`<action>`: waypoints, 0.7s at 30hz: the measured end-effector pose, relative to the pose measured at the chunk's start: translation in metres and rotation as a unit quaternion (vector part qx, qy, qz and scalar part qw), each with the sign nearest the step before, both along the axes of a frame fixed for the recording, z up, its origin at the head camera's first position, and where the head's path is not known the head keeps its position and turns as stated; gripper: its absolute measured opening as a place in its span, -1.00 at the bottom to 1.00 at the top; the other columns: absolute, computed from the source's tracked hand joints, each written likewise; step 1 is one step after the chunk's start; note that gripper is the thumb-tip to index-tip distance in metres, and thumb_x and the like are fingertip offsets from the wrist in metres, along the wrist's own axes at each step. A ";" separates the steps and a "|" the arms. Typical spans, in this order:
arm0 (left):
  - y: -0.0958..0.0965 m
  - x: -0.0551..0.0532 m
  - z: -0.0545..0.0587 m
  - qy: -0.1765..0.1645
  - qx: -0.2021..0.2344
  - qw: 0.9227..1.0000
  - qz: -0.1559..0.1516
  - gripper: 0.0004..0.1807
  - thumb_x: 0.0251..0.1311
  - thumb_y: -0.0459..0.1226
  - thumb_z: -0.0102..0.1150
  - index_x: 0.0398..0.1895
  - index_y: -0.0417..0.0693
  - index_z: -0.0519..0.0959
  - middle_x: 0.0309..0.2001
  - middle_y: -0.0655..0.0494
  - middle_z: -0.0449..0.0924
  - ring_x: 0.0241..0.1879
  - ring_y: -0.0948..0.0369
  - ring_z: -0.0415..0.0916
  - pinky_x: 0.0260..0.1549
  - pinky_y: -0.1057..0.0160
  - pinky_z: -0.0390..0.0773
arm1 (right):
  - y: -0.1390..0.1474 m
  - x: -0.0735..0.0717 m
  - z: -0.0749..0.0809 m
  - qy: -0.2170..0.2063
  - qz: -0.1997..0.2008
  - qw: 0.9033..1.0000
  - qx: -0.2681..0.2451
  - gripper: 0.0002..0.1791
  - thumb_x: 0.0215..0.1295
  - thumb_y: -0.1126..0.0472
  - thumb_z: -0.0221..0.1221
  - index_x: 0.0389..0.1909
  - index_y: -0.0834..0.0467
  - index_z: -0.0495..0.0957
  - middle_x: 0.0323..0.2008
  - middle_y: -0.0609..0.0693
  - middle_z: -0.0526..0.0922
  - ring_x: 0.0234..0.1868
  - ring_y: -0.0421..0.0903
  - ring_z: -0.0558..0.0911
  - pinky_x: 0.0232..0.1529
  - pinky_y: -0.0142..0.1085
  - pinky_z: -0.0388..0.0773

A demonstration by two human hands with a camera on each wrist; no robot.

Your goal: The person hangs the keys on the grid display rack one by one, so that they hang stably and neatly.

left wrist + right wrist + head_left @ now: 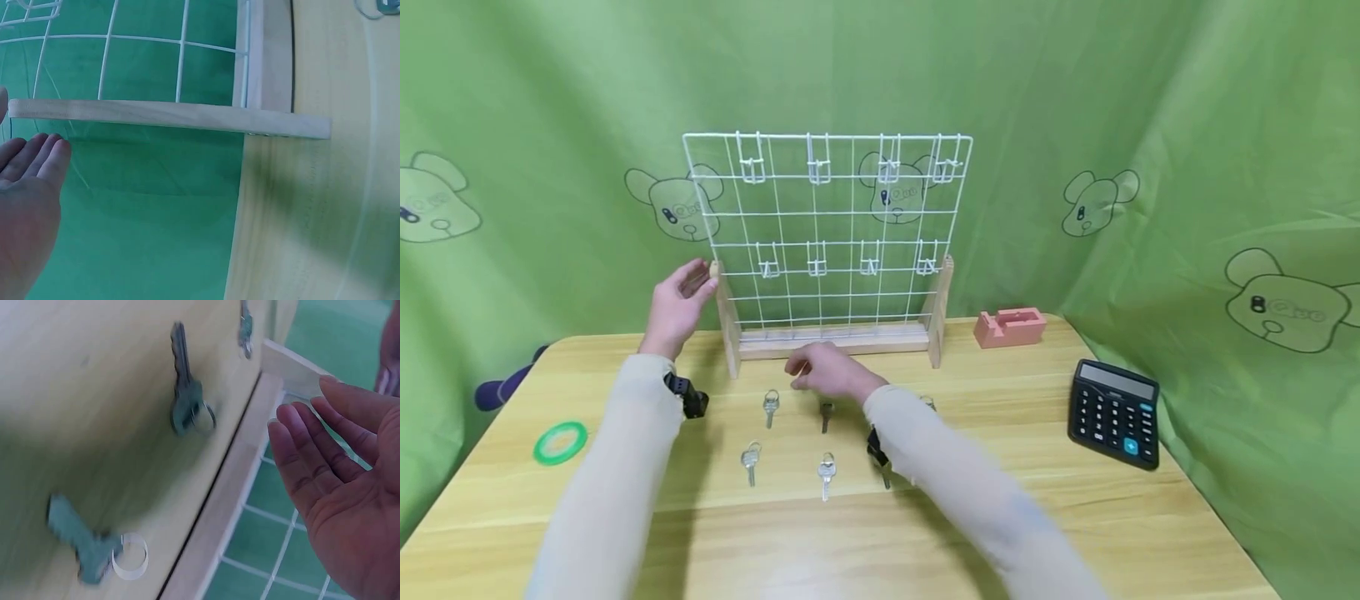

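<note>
A white wire grid rack [833, 213] stands in a wooden base, with white hooks [819, 172] hanging on it in two rows. My left hand [677, 304] is at the top of the left wooden post [169, 115], thumb and fingers on either side of it; whether they touch it I cannot tell. Empty, with loosely bent fingers, my right hand [831, 369] hovers before the base bar. Below it lies a dark key [827, 415] with a ring. Several more ringed keys lie around, among them a silver key [827, 475] and another key [771, 407]. My right forearm partly covers two.
At the back right sits a pink tape dispenser [1011, 328], and a black calculator [1115, 412] lies at the right. A green tape roll [560, 442] is on the left of the wooden table [760, 550]. Green curtains [850, 67] hang behind.
</note>
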State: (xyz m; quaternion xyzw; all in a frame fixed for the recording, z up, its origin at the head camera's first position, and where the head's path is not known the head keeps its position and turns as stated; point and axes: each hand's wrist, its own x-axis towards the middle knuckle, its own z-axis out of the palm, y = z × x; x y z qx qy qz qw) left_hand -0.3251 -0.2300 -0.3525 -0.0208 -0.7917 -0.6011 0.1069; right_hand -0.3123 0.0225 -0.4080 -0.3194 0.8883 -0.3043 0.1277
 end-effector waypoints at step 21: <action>0.010 -0.015 0.001 -0.001 0.025 0.999 0.023 -0.49 0.45 -0.33 -0.01 0.43 -0.16 0.26 0.40 -0.12 0.27 0.36 0.05 0.24 0.32 0.25 0.29 | -0.054 -0.003 -0.024 0.072 -0.038 0.980 0.182 -0.94 0.30 0.23 0.25 -0.36 0.12 0.60 -0.39 -0.11 0.54 -0.33 -0.18 0.50 -0.31 -0.41 0.52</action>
